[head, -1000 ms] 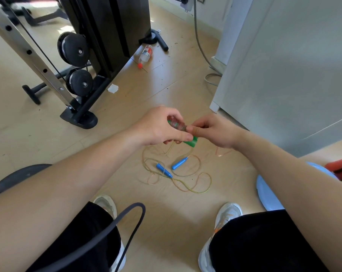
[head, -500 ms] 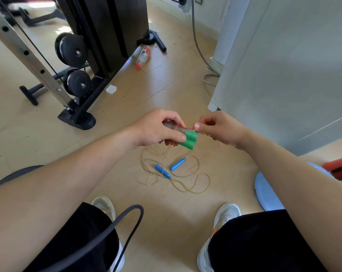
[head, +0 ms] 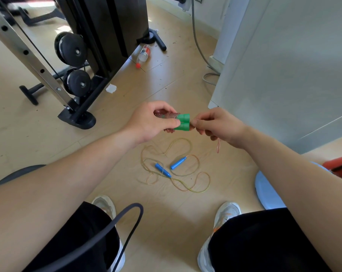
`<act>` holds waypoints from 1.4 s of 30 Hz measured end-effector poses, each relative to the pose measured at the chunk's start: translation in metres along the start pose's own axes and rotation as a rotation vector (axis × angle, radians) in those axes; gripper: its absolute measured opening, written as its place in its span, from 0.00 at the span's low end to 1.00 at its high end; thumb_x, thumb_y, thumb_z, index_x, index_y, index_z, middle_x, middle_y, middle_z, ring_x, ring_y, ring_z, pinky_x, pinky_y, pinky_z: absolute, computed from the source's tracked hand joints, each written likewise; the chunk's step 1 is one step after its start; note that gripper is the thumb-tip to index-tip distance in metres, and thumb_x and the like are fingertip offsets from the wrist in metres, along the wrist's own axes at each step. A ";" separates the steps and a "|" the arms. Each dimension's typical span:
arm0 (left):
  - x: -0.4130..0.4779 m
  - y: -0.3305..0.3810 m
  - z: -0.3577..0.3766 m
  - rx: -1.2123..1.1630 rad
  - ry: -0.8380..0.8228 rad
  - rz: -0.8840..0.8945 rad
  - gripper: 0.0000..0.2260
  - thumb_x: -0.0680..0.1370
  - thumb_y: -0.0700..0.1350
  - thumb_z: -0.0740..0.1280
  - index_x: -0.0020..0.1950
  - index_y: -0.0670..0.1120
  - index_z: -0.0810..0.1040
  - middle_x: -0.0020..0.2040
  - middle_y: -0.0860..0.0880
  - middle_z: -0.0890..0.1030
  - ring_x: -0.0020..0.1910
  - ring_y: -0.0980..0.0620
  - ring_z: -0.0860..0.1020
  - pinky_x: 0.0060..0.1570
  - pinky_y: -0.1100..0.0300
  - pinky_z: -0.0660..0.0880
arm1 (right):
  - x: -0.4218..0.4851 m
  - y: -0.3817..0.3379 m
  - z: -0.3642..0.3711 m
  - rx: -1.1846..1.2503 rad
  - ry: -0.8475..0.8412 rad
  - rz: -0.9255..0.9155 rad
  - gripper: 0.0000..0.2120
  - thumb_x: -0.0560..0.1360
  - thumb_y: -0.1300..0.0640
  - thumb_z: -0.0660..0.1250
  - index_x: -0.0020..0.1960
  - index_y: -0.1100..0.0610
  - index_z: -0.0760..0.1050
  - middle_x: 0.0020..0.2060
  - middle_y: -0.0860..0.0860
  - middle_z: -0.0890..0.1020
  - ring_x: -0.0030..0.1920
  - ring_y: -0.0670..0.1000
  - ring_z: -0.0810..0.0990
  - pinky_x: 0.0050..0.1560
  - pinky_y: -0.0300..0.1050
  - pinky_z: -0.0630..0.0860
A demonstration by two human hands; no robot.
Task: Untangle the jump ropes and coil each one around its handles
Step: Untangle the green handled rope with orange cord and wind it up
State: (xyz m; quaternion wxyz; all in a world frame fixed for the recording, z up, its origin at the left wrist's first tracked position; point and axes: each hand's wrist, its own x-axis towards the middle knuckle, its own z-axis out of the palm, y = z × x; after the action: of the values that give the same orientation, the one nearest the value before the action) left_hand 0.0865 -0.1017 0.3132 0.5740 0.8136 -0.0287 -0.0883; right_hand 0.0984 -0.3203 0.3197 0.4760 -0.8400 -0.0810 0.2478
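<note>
My left hand [head: 149, 120] grips two green jump-rope handles [head: 182, 122] held side by side, with pinkish rope wound around them under my fingers. Just right of the handles, my right hand [head: 215, 125] pinches that rope's loose end, and a short pink loop [head: 218, 147] dangles below it. On the floor beneath lies a second jump rope: two blue handles [head: 178, 163] [head: 162, 170] and a thin yellowish cord [head: 189, 183] spread in loose loops.
A black weight machine [head: 78, 79] stands at the back left, a grey cabinet [head: 283, 65] at the right. A plastic bottle [head: 143, 54] lies on the floor behind. A light blue disc [head: 268, 191] sits at my right knee, a dark cable loop [head: 125, 218] over my left leg.
The green handles have turned from pointing down-right to lying level between my hands. My right hand has shifted slightly right, pulling the rope end away from the handles.
</note>
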 end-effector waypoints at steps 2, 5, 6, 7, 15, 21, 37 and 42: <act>0.001 -0.005 -0.001 0.054 -0.013 -0.012 0.08 0.71 0.41 0.77 0.48 0.46 0.84 0.40 0.46 0.86 0.38 0.47 0.85 0.50 0.51 0.82 | -0.002 0.000 -0.004 -0.073 -0.036 0.019 0.08 0.78 0.57 0.67 0.48 0.51 0.85 0.28 0.44 0.73 0.29 0.46 0.66 0.29 0.40 0.66; 0.001 -0.007 0.001 0.123 -0.084 -0.011 0.06 0.71 0.44 0.78 0.47 0.47 0.85 0.38 0.46 0.86 0.40 0.47 0.85 0.54 0.46 0.80 | -0.005 -0.005 -0.001 -0.223 -0.054 0.007 0.07 0.77 0.56 0.68 0.47 0.52 0.85 0.24 0.43 0.68 0.25 0.44 0.63 0.28 0.37 0.63; 0.001 -0.008 0.001 0.153 -0.103 -0.005 0.06 0.72 0.45 0.78 0.47 0.48 0.85 0.37 0.47 0.86 0.40 0.48 0.85 0.54 0.45 0.80 | -0.006 -0.007 0.000 -0.268 -0.054 -0.011 0.06 0.76 0.55 0.69 0.46 0.53 0.85 0.22 0.43 0.65 0.24 0.44 0.62 0.28 0.35 0.62; 0.002 -0.008 0.001 0.181 -0.120 0.002 0.06 0.72 0.46 0.77 0.47 0.49 0.84 0.37 0.48 0.86 0.40 0.49 0.85 0.54 0.46 0.80 | -0.007 -0.008 0.003 -0.298 -0.051 -0.029 0.06 0.76 0.55 0.70 0.44 0.54 0.85 0.22 0.43 0.65 0.24 0.45 0.61 0.27 0.35 0.62; 0.003 -0.005 -0.004 0.257 -0.216 -0.053 0.07 0.73 0.48 0.77 0.47 0.48 0.83 0.36 0.48 0.86 0.38 0.42 0.83 0.35 0.57 0.78 | -0.003 -0.004 0.013 -0.328 -0.006 -0.005 0.19 0.74 0.46 0.68 0.31 0.58 0.75 0.28 0.51 0.63 0.28 0.48 0.60 0.32 0.45 0.60; 0.002 -0.013 0.001 0.266 -0.307 -0.090 0.08 0.74 0.49 0.75 0.50 0.49 0.80 0.37 0.48 0.86 0.40 0.40 0.84 0.49 0.41 0.81 | -0.004 -0.002 0.021 -0.475 0.012 -0.057 0.20 0.71 0.38 0.72 0.32 0.53 0.78 0.24 0.46 0.67 0.25 0.46 0.64 0.26 0.37 0.58; -0.004 -0.010 0.010 0.232 -0.375 -0.131 0.06 0.79 0.48 0.66 0.53 0.48 0.79 0.42 0.47 0.83 0.40 0.48 0.80 0.40 0.52 0.77 | -0.001 -0.006 0.017 -0.424 0.021 -0.123 0.14 0.69 0.44 0.77 0.41 0.56 0.83 0.24 0.45 0.70 0.25 0.45 0.67 0.31 0.42 0.64; -0.006 -0.005 0.013 0.247 -0.346 -0.117 0.07 0.81 0.47 0.64 0.53 0.46 0.79 0.41 0.48 0.83 0.40 0.50 0.79 0.44 0.53 0.76 | -0.003 -0.008 0.013 -0.391 0.051 -0.138 0.13 0.69 0.47 0.78 0.43 0.56 0.83 0.25 0.46 0.72 0.22 0.45 0.69 0.25 0.38 0.64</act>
State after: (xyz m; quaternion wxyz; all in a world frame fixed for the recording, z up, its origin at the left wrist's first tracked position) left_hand 0.0778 -0.1114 0.3053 0.4506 0.8505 -0.0901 -0.2558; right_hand 0.0904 -0.3075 0.3222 0.3214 -0.9148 -0.1729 0.1729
